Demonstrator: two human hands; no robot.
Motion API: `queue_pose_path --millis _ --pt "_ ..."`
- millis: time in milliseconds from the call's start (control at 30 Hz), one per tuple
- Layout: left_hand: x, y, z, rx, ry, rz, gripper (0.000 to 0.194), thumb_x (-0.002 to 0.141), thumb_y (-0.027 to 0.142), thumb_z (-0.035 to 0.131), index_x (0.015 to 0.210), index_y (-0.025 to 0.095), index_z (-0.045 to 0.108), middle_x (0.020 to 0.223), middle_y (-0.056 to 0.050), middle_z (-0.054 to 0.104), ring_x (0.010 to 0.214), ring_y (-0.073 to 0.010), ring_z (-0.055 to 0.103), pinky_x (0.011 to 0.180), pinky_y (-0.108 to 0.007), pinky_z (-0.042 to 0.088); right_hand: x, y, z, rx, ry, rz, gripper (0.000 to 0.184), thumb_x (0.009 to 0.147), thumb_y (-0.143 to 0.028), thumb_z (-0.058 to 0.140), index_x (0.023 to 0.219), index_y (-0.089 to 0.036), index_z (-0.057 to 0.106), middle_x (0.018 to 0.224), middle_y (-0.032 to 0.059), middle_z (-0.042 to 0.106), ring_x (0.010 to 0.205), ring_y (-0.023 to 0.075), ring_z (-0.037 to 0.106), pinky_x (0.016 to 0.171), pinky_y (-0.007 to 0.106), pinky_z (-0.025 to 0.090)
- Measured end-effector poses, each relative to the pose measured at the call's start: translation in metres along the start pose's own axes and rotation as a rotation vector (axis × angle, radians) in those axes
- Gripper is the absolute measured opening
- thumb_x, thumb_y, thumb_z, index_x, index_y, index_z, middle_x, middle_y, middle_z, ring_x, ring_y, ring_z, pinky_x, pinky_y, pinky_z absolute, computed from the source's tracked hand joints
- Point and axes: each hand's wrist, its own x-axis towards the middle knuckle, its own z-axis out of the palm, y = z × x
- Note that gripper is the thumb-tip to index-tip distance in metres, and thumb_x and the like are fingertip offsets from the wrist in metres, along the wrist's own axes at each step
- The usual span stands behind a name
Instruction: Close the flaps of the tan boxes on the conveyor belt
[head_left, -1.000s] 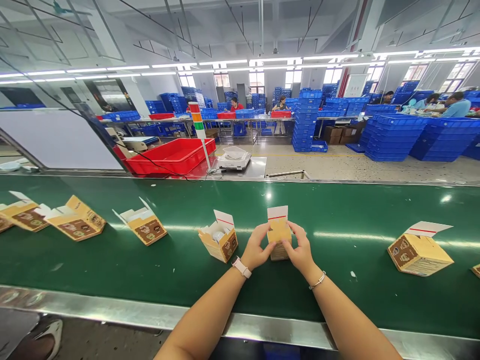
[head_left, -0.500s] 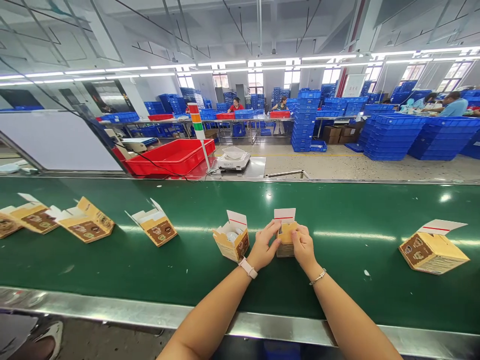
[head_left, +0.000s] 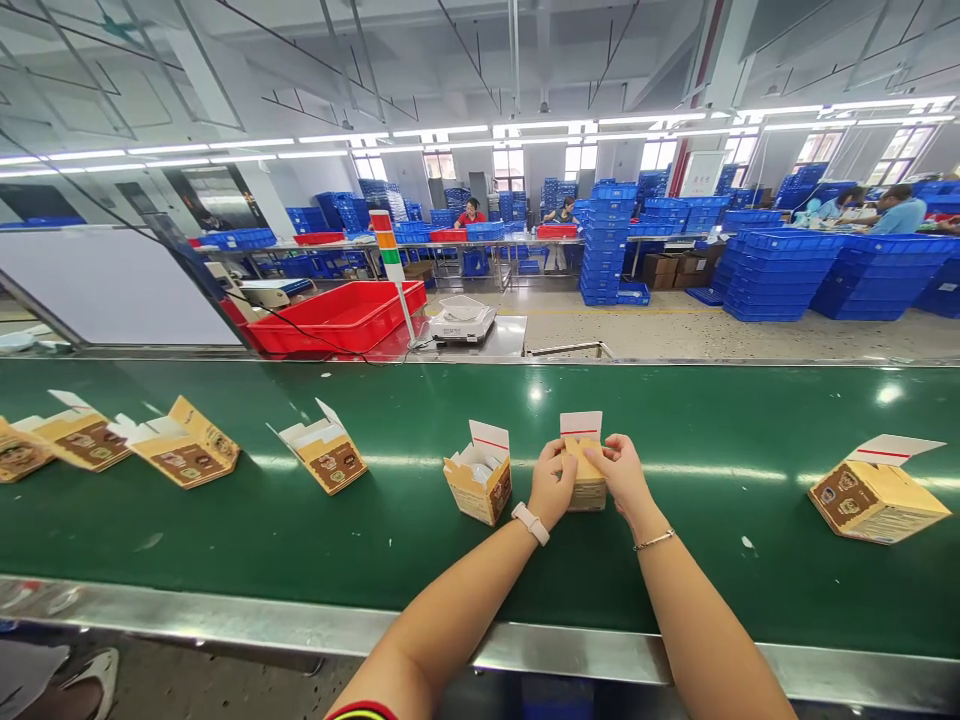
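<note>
The left hand (head_left: 553,487) grips a small carton (head_left: 589,496) from its nine-o'clock side, thumb laid across the top; the right hand (head_left: 628,478) has thumb and curled fingertips on the top's three-o'clock edge, though whether they pinch the board cannot be told. The carton stands upright on a green belt (head_left: 225,540), its striped white flap (head_left: 581,423) raised at twelve o'clock. A pale watch band (head_left: 531,523) circles the left wrist, a thin bracelet (head_left: 654,541) the right. At nine o'clock, just beside the left hand, stands an open carton (head_left: 477,492) with something white inside; more cartons lie farther out that way. Well apart at three o'clock is another carton (head_left: 874,500), flap up. Beyond the belt, a white scale (head_left: 463,320) sits at eleven o'clock, a red bin (head_left: 337,322) at ten, stacked blue crates (head_left: 606,245) at twelve.
</note>
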Motion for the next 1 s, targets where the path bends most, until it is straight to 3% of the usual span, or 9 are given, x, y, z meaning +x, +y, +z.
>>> queue_pose_path --millis 67,200,300,400,533,767,900,1000 --pt "-0.001 -0.003 0.010 -0.133 0.088 -0.062 0.020 0.085 0.022 0.051 0.098 0.017 0.065 0.115 -0.013 0.061 0.110 -0.0232 0.059 0.097 -0.041 0.047 0.003 0.000 -0.005 0.037 -0.012 0.091 0.042 0.061 -0.037 0.077 0.091 -0.021 0.052 0.091 0.0048 0.061 0.080 0.0201 0.064 0.067 0.033 0.056" --pt "0.004 0.007 0.014 -0.310 0.145 -0.287 0.039 0.079 0.017 0.061 0.117 0.018 0.052 0.123 -0.012 0.056 0.106 -0.0186 0.061 0.093 -0.034 0.049 0.006 -0.008 -0.013 0.116 -0.063 0.240 0.038 0.060 -0.023 0.072 0.093 -0.020 0.052 0.095 0.0081 0.065 0.081 0.0227 0.067 0.069 0.036 0.058" --pt "0.016 0.020 0.010 -0.383 0.025 -0.591 0.031 0.078 0.015 0.062 0.108 0.017 0.054 0.116 -0.011 0.060 0.097 -0.0177 0.063 0.087 -0.032 0.050 0.005 -0.014 -0.014 0.157 -0.073 0.315 0.031 0.063 -0.017 0.066 0.090 -0.020 0.052 0.089 0.0079 0.068 0.080 0.0236 0.069 0.070 0.038 0.058" --pt "0.028 0.028 0.012 -0.408 -0.088 -0.742 0.017 0.075 0.012 0.063 0.091 0.015 0.058 0.094 -0.008 0.067 0.085 -0.0184 0.065 0.081 -0.033 0.051 0.005 -0.018 -0.015 0.167 -0.055 0.371 0.029 0.061 -0.012 0.061 0.087 -0.020 0.051 0.083 0.0067 0.069 0.078 0.0235 0.069 0.069 0.037 0.058" --pt "0.036 0.028 0.025 -0.382 -0.109 -0.803 0.020 0.066 0.006 0.068 0.080 0.015 0.057 0.076 -0.004 0.065 0.075 -0.0177 0.063 0.076 -0.032 0.051 0.008 -0.021 -0.023 0.151 -0.047 0.430 0.033 0.056 -0.007 0.057 0.086 -0.019 0.052 0.079 0.0055 0.069 0.073 0.0233 0.069 0.063 0.036 0.057" --pt "0.040 0.031 0.047 -0.328 -0.095 -0.817 0.021 0.063 0.002 0.067 0.074 0.015 0.055 0.070 -0.002 0.061 0.074 -0.0179 0.063 0.077 -0.033 0.050 0.013 -0.023 -0.035 0.113 -0.033 0.456 0.030 0.054 -0.009 0.056 0.081 -0.019 0.054 0.074 0.0046 0.068 0.066 0.0224 0.067 0.058 0.034 0.055" --pt "0.036 0.050 0.046 -0.325 -0.041 -0.719 0.025 0.071 0.008 0.066 0.093 0.014 0.057 0.091 -0.009 0.066 0.091 -0.0206 0.064 0.083 -0.032 0.049 0.015 -0.027 -0.049 0.073 0.058 0.393 0.028 0.060 -0.023 0.063 0.086 -0.018 0.056 0.082 0.0082 0.068 0.074 0.0244 0.067 0.061 0.035 0.054" --pt "0.020 0.073 0.027 -0.323 -0.014 -0.496 0.024 0.078 0.015 0.062 0.102 0.017 0.058 0.107 -0.010 0.064 0.104 -0.0204 0.061 0.088 -0.031 0.048 0.016 -0.034 -0.064 0.010 0.241 0.273 0.039 0.071 -0.043 0.059 0.102 -0.019 0.054 0.104 0.0099 0.065 0.093 0.0247 0.064 0.069 0.034 0.053"
